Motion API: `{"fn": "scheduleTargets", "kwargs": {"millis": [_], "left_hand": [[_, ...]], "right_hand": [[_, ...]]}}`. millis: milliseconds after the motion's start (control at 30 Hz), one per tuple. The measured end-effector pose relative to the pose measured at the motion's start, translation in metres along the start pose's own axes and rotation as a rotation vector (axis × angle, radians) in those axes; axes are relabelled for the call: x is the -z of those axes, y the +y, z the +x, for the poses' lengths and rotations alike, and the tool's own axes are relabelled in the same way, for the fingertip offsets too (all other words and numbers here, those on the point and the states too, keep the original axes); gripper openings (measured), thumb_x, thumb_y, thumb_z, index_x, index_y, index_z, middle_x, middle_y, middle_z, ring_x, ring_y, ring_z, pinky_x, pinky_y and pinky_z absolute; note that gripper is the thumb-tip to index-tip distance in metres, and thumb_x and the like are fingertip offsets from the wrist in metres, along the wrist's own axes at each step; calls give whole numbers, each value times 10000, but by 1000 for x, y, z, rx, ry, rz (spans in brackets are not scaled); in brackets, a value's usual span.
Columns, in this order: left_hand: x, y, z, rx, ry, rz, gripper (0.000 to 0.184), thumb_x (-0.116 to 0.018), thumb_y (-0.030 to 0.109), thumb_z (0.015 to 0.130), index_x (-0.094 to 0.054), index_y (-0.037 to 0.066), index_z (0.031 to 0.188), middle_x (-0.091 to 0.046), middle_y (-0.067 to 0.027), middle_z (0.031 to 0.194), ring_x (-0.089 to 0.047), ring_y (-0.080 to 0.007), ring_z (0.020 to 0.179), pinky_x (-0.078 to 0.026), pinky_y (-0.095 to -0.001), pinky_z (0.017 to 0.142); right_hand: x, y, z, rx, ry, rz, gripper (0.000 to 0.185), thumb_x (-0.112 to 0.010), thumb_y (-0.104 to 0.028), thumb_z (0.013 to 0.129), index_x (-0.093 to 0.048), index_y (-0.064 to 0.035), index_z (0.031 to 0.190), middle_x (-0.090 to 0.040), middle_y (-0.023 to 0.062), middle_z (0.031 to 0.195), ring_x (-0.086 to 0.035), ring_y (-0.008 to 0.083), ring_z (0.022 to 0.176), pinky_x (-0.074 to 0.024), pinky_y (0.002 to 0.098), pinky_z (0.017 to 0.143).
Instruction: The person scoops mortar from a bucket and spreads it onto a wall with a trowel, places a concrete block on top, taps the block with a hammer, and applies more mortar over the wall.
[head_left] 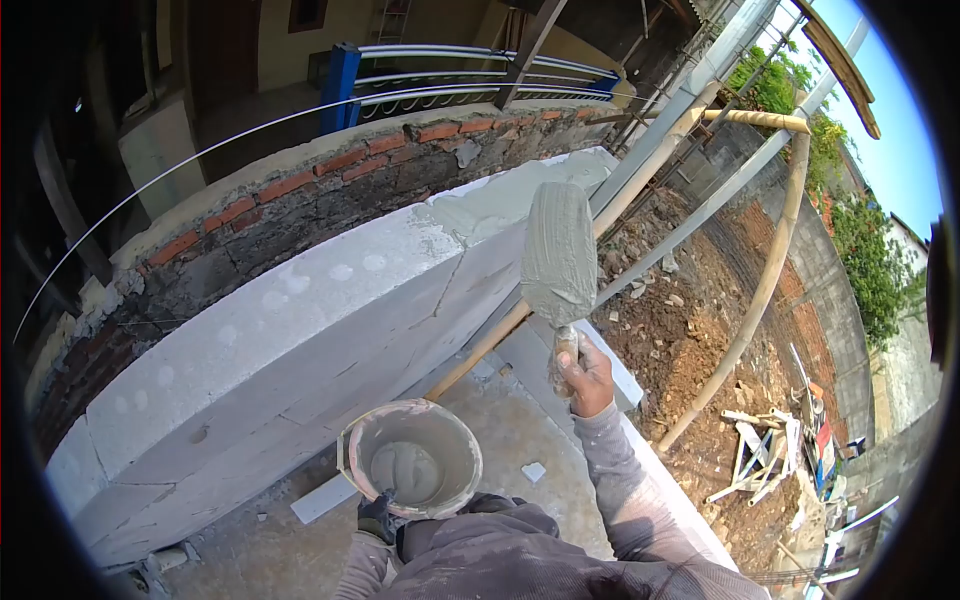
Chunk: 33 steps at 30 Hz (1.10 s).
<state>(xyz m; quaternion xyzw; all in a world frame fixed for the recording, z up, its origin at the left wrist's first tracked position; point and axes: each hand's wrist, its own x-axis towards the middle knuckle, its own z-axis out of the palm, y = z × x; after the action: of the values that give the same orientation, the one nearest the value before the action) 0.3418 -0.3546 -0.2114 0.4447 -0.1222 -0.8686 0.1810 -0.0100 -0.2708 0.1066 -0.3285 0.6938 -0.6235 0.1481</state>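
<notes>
My right hand (588,378) is closed around the handle of a trowel (558,255), whose broad blade is coated with wet grey mortar. The blade stands out beside the far part of a white block wall (330,300), where grey mortar (490,200) covers the top. Low in the view, a bucket (467,440) holds some grey mortar at its bottom. At the bucket's near left rim is my left hand (376,515), dark and partly hidden, with its fingers hard to make out.
A brick wall (290,185) runs behind the white one. Bamboo poles (780,260) and metal posts rise at the right, above bare soil (690,320). A thin string crosses the upper left. Small white scraps (534,471) lie on the floor.
</notes>
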Motion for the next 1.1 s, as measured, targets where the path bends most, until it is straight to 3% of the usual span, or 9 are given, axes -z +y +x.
{"fn": "scheduleTargets", "kwargs": {"millis": [100,300,500,700,733,833,867,967,1100], "left_hand": [[-14,0,-3,-25,-10,6,472,-613,-3,858,-490,42,1311,-612,-147,1148,-657,-333,932,-618,-479,760],[-18,-13,-5,-89,-23,-13,512,-601,-20,866,-459,83,1347,-596,-142,1198,-639,-320,1009,-599,-477,813],[-95,19,-62,-96,-75,-30,473,-649,9,853,-495,61,1297,-609,-111,1124,-662,-281,920,-624,-422,758],[-117,26,-74,-41,-178,110,393,-644,56,888,-517,32,1260,-627,-103,1123,-669,-229,945,-621,-385,764],[-116,28,-75,-33,-178,126,393,-644,56,888,-517,32,1260,-627,-103,1123,-669,-229,945,-621,-385,764],[-122,25,-75,-108,-245,320,438,-612,19,897,-472,27,1311,-597,-126,1191,-653,-261,1015,-624,-405,822],[-119,18,-71,-148,-241,390,436,-613,19,897,-470,22,1309,-592,-128,1195,-652,-257,1013,-624,-398,817],[-132,9,-72,-228,-226,436,370,-630,48,902,-524,-13,1250,-614,-116,1151,-640,-226,1000,-577,-366,826],[-131,-15,-69,-401,-240,466,299,-643,61,899,-615,-16,1187,-646,-121,1089,-625,-215,997,-505,-368,868]], "right_hand": [[-44,24,4,-243,-29,410,273,-511,-229,964,-563,19,1066,-586,82,733,-547,161,528,-461,291,484],[-13,61,-83,-467,-164,356,268,-546,-249,938,-577,7,1011,-586,85,730,-565,157,557,-464,283,501],[84,32,-118,-271,-116,-333,272,-712,-141,803,-575,-19,1004,-601,54,733,-581,150,664,-470,300,633],[82,-39,-88,-163,-562,-1202,254,-638,-177,805,-617,-15,1000,-639,182,794,-635,389,736,-507,435,672],[79,-31,-91,58,-616,-1290,301,-639,-206,798,-586,-15,1025,-620,178,791,-640,368,731,-499,453,650],[42,-34,-91,-116,-724,-1539,300,-628,-184,823,-578,-28,1075,-627,178,784,-655,370,754,-512,469,652],[27,-38,-82,-331,-874,-1586,334,-618,-184,848,-561,-26,1137,-659,206,904,-668,385,824,-531,478,700],[19,2,-96,-306,-774,-1614,358,-637,-233,853,-587,0,1120,-664,242,1003,-673,398,865,-532,482,750],[17,35,-87,-579,-871,-1280,376,-655,-264,847,-632,25,1087,-677,244,1001,-691,368,860,-533,468,815]]}}
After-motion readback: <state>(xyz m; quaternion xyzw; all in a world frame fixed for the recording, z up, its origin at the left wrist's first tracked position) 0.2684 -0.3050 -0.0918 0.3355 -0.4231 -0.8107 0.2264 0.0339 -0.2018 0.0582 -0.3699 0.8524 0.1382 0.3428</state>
